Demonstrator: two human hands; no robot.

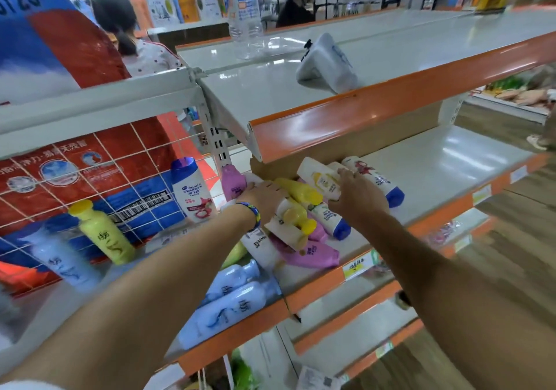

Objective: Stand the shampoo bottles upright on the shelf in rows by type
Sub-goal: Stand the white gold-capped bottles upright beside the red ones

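Bottles [304, 221] are heaped flat at frame centre, axes slanting lower right, under the left hand [264, 198], spread loosely on them, and the right hand [356, 198], curled around a white bottle [323, 180].

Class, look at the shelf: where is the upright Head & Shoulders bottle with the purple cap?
The Head & Shoulders bottle stands at the left of the head view, against the wire grid, between the upright yellow bottle and the left hand.

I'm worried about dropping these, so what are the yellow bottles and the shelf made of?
Yellow bottles: apparently opaque plastic, smooth moulded body with a soft sheen. Shelf: looks like painted sheet metal, pale glossy surface reflecting lights, with an orange front strip.
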